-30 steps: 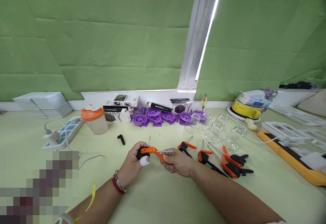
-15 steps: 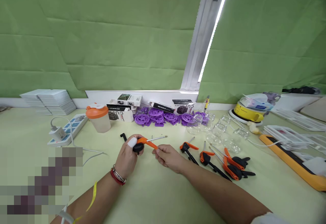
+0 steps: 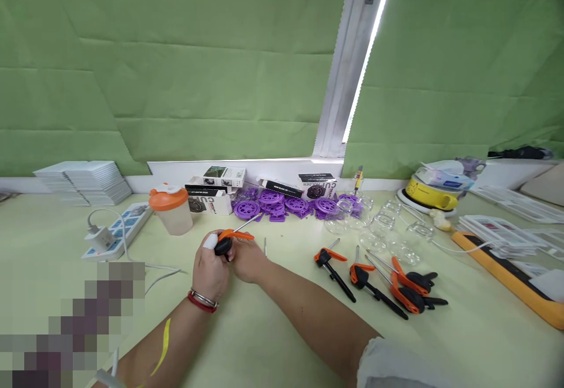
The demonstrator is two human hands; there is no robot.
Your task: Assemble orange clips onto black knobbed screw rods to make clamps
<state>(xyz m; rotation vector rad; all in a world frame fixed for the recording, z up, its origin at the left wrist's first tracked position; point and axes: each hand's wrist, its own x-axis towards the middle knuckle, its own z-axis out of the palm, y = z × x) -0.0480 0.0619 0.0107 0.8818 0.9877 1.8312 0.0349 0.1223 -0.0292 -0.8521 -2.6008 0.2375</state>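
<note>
The pale counter [image 3: 282, 341] carries the work. To the right of the two grips lie three like pieces, already put together: small clamps [image 3: 379, 279] with orange levers, black bodies and metal rods, side by side. Beyond these stand clear glass jars [image 3: 388, 232], and beyond the grips a row of purple wheels [image 3: 282, 204] and an orange-lidded shaker cup [image 3: 170, 210].

The left hand [image 3: 209, 270] is clenched around the black body of one more orange clamp [image 3: 231, 239], its rod slanting up and away. The right hand [image 3: 247, 260] presses against the same piece from the right, fingers closed on its underside. A loose metal rod [image 3: 265, 247] lies just right of that hand. Judging by the count, three clamps look finished, one is in hand, and the spare rod suggests more remain.
</note>
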